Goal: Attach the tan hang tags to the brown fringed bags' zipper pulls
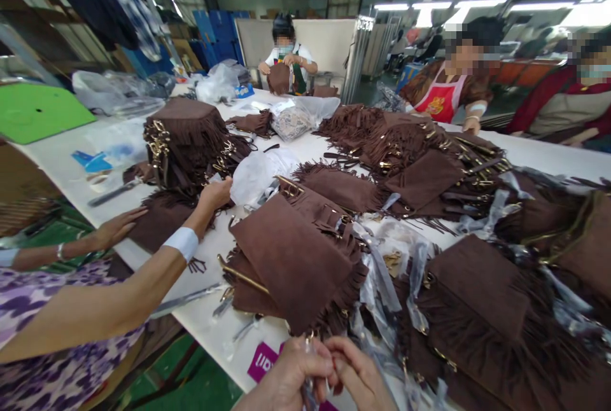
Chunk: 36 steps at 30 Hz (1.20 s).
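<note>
At the front edge of the table my left hand [296, 369] is closed, pinching a narrow strip of clear plastic wrap [310, 392] with a small metal fitting at its top. My right hand [360, 369] meets it there, fingertips pressed together on something too small to make out. Just beyond both hands lies a dark brown suede bag [293, 258] with fringe along its right side. Beneath its left side shows a gold-coloured metal bar [243, 275]. A purple printed card [262, 360] lies beside my left hand.
Fringed brown bags [482, 296] with plastic-wrapped parts crowd the right. A co-worker's arm [138, 271] reaches in from the left towards a stack of bags [186, 137]. Others stand across the white table [205, 309]. A green board [42, 112] lies far left.
</note>
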Each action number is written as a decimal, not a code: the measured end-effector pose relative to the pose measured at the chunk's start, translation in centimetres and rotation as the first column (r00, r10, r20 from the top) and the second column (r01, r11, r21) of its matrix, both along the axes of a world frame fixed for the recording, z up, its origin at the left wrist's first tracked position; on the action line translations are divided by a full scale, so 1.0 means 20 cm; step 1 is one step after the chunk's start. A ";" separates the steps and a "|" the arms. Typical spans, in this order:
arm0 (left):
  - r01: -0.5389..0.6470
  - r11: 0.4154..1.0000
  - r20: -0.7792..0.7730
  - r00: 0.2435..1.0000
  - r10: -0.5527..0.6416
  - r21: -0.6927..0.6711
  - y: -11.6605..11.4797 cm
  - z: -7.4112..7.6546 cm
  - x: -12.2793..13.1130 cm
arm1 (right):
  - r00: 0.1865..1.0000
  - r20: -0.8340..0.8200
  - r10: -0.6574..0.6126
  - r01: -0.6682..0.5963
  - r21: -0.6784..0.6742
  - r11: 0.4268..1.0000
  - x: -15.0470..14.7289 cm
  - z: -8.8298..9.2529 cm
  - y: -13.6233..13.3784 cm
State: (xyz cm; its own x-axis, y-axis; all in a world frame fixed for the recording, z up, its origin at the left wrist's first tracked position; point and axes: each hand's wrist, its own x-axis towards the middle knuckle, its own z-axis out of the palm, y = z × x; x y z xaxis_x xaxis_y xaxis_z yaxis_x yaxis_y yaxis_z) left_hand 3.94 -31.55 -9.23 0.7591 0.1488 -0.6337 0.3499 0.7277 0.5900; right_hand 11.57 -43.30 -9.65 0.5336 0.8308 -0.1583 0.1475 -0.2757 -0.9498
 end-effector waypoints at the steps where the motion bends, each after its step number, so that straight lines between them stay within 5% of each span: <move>1: -0.018 1.000 -0.010 1.000 0.018 0.012 0.00 -0.01 -0.01 | 0.997 -0.067 0.028 -0.028 0.007 1.000 0.01 -0.01 0.00; 5: -0.067 0.998 -0.013 0.998 0.068 0.016 0.00 -0.01 -0.04 | 0.997 0.031 0.076 -0.076 0.006 0.997 0.05 -0.07 -0.04; 9: -0.196 0.974 -0.094 0.978 0.187 -0.110 0.02 -0.01 -0.07 | 0.983 0.182 -0.007 0.008 -0.002 1.000 0.05 -0.11 -0.03; 14: -0.338 0.937 -0.153 0.934 0.322 -0.091 0.02 -0.11 -0.10 | 0.930 0.352 -0.106 0.080 0.088 0.993 0.02 -0.08 0.03; 21: -0.392 0.920 -0.025 0.920 0.391 -0.017 -0.04 -0.22 -0.12 | 0.727 0.686 0.042 -0.051 -0.007 0.999 0.04 0.02 0.09; 36: -0.403 0.915 -0.147 0.904 0.402 0.020 -0.07 -0.16 -0.07 | 0.455 0.813 0.362 -0.165 -0.323 0.932 0.09 0.05 0.14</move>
